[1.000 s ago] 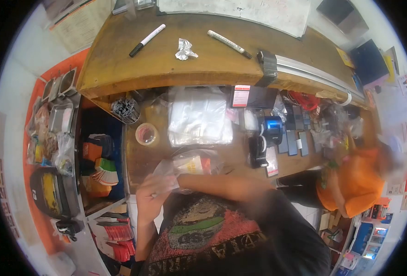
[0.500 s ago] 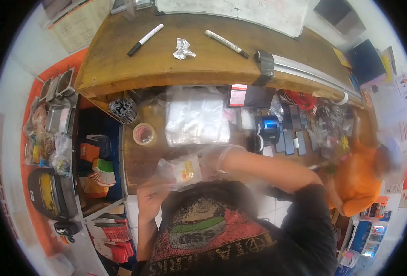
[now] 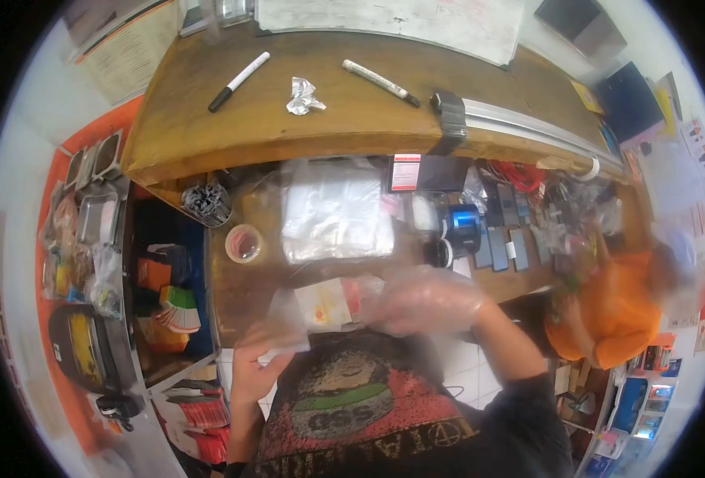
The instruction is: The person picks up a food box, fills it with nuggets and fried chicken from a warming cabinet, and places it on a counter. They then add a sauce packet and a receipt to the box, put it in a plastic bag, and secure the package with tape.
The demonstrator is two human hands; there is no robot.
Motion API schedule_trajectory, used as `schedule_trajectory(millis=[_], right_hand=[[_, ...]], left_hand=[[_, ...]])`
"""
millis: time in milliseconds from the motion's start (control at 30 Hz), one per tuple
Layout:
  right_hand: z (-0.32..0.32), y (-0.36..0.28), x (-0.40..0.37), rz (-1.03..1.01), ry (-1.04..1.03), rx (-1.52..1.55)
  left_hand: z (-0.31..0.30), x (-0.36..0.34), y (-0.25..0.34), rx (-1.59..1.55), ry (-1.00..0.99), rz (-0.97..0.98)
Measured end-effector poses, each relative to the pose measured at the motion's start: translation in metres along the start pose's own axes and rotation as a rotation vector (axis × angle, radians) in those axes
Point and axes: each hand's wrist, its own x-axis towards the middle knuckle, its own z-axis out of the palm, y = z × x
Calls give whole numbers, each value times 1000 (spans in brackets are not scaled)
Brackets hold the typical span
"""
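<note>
In front of the dark shirt, a small white packet with yellow and red print (image 3: 324,306) lies inside clear plastic. My left hand (image 3: 258,365), its fingers bent at the left end of the plastic, holds that end. At the packet's right end is my right hand (image 3: 432,303), covered by a clear plastic glove or bag and smeared by motion; its fingers cannot be made out. Beyond the packet lies a stack of clear plastic bags (image 3: 338,211), with a roll of tape (image 3: 244,244) to its left.
A raised wooden shelf (image 3: 288,135) crosses the front, bearing two markers and crumpled foil (image 3: 303,96). Right of the bags sit a blue-black device (image 3: 462,231) and several phones. A person in orange (image 3: 611,307) is at the right. A cup of dark items (image 3: 207,205) stands at the left.
My right hand has moved right and nearer my body, and the plastic over it now shows more widely. The packet lies a little lower, with a red part visible at its right end.
</note>
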Motion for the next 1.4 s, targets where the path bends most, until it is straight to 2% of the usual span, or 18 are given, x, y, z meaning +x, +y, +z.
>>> schedule_trajectory(millis=[100,167,267,367,467,567,667,767,867,967,1067,1133,1167,1200,1233,1300,1367,1400], right_hand=[[55,57,-43,69,551,656],[96,95,-60,366,496,654],[152,127,-45,455,355,356],[190,150,3,262,238,31],[201,146,49,317,219,-10],[220,151,73,408,239,-5],[222,150,75,483,209,-15],[213,150,67,562,131,-44],[247,193,59,475,250,55],[250,195,59,444,355,291],[184,131,59,427,386,693],[152,101,61,414,371,785],[154,97,64,407,355,589],[155,93,68,404,343,391],[160,86,71,312,302,-129],[176,90,79,186,281,-542],[207,124,89,135,353,-344],[205,127,96,271,238,-171]], left_hand=[[-12,-14,-16,242,129,-20],[2,-11,-45,333,291,-11],[29,10,-94,514,254,76],[54,35,-124,577,6,231],[88,38,-175,289,-161,89],[101,46,-141,-116,-202,-243],[109,24,-199,-128,117,-38],[72,35,-148,-236,78,6],[44,44,-101,327,-14,56],[60,47,-133,470,-167,290],[81,43,-176,287,-91,185],[83,47,-159,-43,-31,-203],[83,48,-154,-210,1,-395],[89,44,-170,-141,-6,-332],[100,39,-198,-73,-15,-267],[107,34,-203,-120,-32,-231],[109,37,-170,-350,-39,-289],[107,33,-175,-314,31,-134]])
